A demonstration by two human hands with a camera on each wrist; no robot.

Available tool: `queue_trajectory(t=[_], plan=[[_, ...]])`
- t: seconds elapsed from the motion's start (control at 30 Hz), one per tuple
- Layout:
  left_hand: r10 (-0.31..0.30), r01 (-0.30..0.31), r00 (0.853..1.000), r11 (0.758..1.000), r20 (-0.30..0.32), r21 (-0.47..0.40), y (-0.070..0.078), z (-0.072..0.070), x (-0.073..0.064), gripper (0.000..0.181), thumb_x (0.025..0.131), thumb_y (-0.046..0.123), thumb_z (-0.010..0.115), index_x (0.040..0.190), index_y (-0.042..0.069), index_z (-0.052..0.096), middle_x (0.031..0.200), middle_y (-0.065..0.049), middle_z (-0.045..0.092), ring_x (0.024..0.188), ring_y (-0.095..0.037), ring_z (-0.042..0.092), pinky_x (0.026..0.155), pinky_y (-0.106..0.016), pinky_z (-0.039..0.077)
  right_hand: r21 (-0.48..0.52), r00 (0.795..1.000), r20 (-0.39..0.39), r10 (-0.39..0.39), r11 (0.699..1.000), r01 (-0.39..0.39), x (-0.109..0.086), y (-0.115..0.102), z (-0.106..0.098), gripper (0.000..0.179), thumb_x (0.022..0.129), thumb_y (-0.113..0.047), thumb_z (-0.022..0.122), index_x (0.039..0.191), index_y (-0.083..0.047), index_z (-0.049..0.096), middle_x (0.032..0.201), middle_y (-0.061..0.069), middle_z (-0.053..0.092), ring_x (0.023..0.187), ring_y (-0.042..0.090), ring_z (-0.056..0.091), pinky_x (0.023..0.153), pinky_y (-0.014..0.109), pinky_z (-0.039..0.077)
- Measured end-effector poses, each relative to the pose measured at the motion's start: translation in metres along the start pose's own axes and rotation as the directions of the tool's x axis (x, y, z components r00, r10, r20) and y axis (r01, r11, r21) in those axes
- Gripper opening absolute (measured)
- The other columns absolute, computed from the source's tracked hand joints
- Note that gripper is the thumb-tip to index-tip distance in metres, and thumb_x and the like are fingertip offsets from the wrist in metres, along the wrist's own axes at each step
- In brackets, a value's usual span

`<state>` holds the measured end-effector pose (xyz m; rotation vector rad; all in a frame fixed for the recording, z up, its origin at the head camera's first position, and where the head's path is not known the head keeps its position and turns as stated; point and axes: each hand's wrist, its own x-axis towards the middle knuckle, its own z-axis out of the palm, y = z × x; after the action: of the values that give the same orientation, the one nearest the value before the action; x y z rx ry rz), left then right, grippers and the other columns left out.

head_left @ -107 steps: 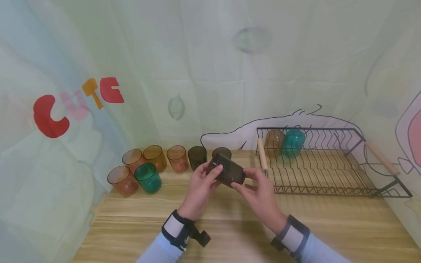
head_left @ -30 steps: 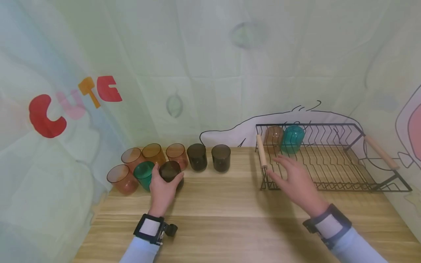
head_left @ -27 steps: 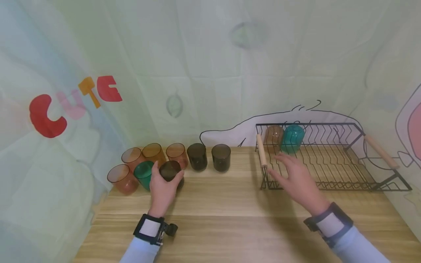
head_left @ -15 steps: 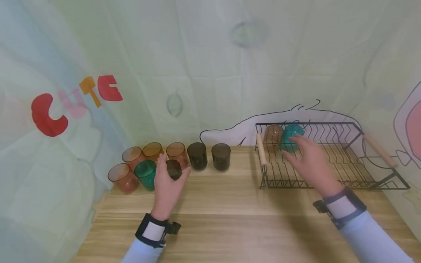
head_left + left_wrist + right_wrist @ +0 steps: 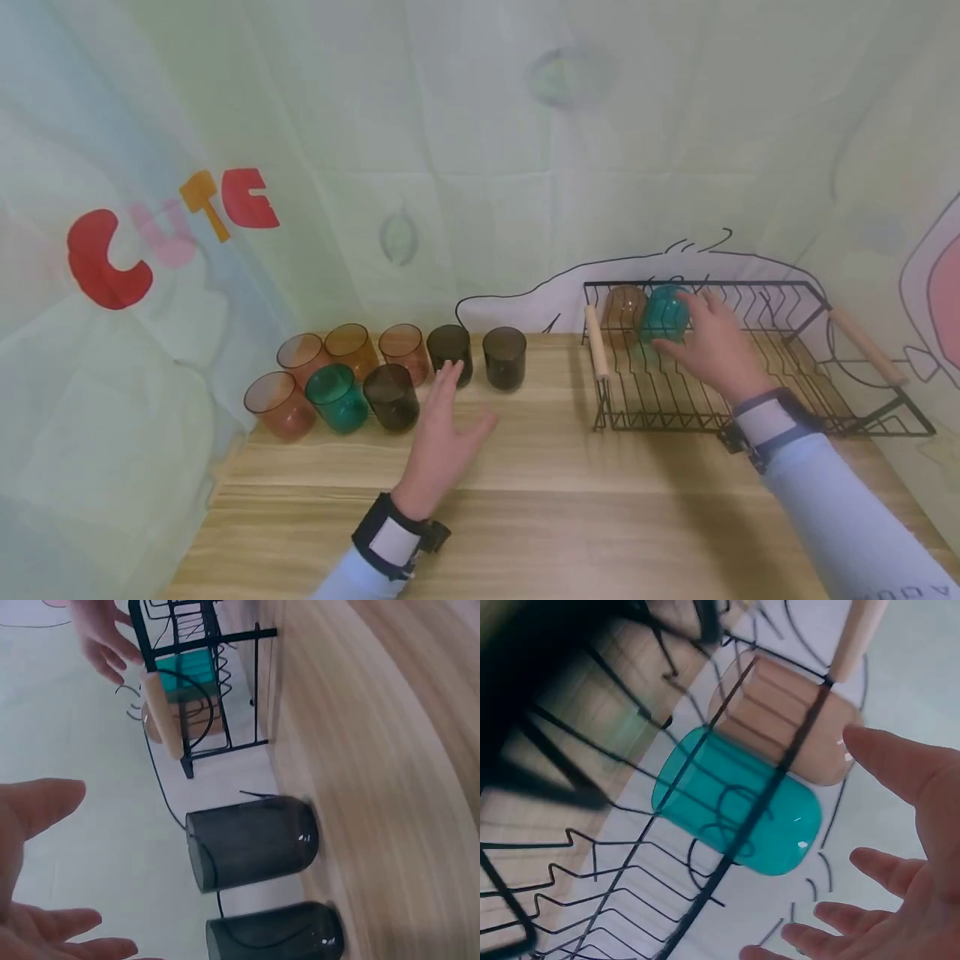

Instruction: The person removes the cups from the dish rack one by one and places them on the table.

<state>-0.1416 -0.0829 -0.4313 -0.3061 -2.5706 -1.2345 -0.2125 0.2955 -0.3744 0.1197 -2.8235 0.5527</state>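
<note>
My left hand (image 5: 438, 450) is over the table with fingers extended and thumb spread, holding nothing. To its left a dark grey cup (image 5: 392, 400) stands upright beside a green cup (image 5: 337, 400). Behind its fingertips are two more dark cups, one partly covered (image 5: 450, 350) and one further right (image 5: 505, 360). My right hand (image 5: 720, 346) reaches over the wire dish rack (image 5: 750, 425), thumb and fingers spread around the near side of an upside-down teal cup (image 5: 663, 315). In the right wrist view the fingers are apart from the teal cup (image 5: 742, 802). A brown cup (image 5: 787, 716) sits next to it.
Two pinkish cups (image 5: 281, 406) (image 5: 302, 358), an amber cup (image 5: 351, 352) and another pinkish cup (image 5: 405, 354) stand upright at the left. Wooden handles (image 5: 596, 342) (image 5: 866, 343) cap the rack's ends. A printed curtain (image 5: 480, 208) hangs behind the table.
Earlier both hands held a dark cup; then my left hand set it beside the green cup, let go and moved right. My right hand moved up and right to the teal cup.
</note>
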Motion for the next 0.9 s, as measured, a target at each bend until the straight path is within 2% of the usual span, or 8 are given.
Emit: queue_trajectory(t=[0.13, 0.37, 0.5, 0.6, 0.73, 0.9], plan=[[-0.004, 0.000, 0.996, 0.999, 0.086, 0.047, 0.000, 0.011, -0.002, 0.080, 0.082, 0.047, 0.066, 0.146, 0.019, 0.028, 0.152, 0.000, 0.017, 0.136, -0.019, 0.016, 0.105, -0.042, 0.022, -0.023, 0.999, 0.047, 0.019, 1.000, -0.018, 0.011, 0.005, 0.003, 0.094, 0.077, -0.041, 0.073, 0.146, -0.003, 0.022, 0.145, 0.035, 0.006, 0.125, 0.055, 0.019, 0.091, 0.068, 0.026], [-0.016, -0.012, 0.976, 0.992, 0.219, 0.128, -0.002, 0.021, -0.005, 0.083, 0.082, 0.050, 0.065, 0.145, 0.010, 0.029, 0.150, -0.010, 0.021, 0.136, -0.023, 0.017, 0.105, -0.042, 0.023, -0.021, 0.977, 0.207, 0.042, 0.999, -0.039, 0.017, 0.007, -0.004, 0.112, 0.071, -0.060, 0.070, 0.149, -0.005, 0.012, 0.145, 0.034, -0.005, 0.124, 0.057, 0.015, 0.090, 0.070, 0.026], [-0.019, -0.015, 0.971, 0.990, 0.239, 0.139, -0.003, 0.025, -0.006, 0.084, 0.081, 0.050, 0.066, 0.145, 0.009, 0.030, 0.151, -0.011, 0.018, 0.136, -0.023, 0.017, 0.104, -0.043, 0.024, -0.053, 0.969, 0.244, 0.034, 0.998, -0.022, 0.024, 0.007, -0.012, 0.109, 0.074, -0.057, 0.070, 0.149, -0.004, 0.010, 0.145, 0.035, -0.004, 0.125, 0.057, 0.014, 0.090, 0.070, 0.025], [-0.028, -0.008, 0.969, 0.989, 0.247, 0.146, -0.004, 0.024, -0.005, 0.085, 0.081, 0.052, 0.065, 0.145, 0.011, 0.030, 0.152, -0.010, 0.016, 0.136, -0.023, 0.016, 0.104, -0.043, 0.024, -0.072, 0.962, 0.266, 0.057, 0.997, -0.039, 0.035, 0.003, -0.016, 0.107, 0.075, -0.053, 0.070, 0.149, -0.005, 0.009, 0.145, 0.036, -0.003, 0.123, 0.058, 0.016, 0.088, 0.071, 0.026], [-0.041, 0.003, 0.964, 0.989, 0.261, 0.145, -0.004, 0.024, -0.005, 0.085, 0.081, 0.053, 0.065, 0.146, 0.012, 0.029, 0.152, -0.009, 0.015, 0.137, -0.022, 0.014, 0.104, -0.043, 0.023, -0.107, 0.950, 0.297, 0.096, 0.992, -0.067, 0.048, 0.000, -0.014, 0.106, 0.074, -0.049, 0.072, 0.149, -0.008, 0.010, 0.144, 0.037, -0.001, 0.121, 0.060, 0.018, 0.086, 0.072, 0.027], [-0.037, -0.009, 0.966, 0.985, 0.257, 0.173, -0.003, 0.021, -0.003, 0.085, 0.081, 0.054, 0.064, 0.145, 0.012, 0.030, 0.151, -0.011, 0.018, 0.137, -0.024, 0.015, 0.104, -0.044, 0.024, -0.149, 0.943, 0.326, 0.070, 0.989, -0.022, 0.060, 0.002, -0.006, 0.101, 0.074, -0.039, 0.074, 0.150, -0.013, 0.013, 0.142, 0.038, 0.004, 0.122, 0.062, 0.010, 0.089, 0.074, 0.020]])
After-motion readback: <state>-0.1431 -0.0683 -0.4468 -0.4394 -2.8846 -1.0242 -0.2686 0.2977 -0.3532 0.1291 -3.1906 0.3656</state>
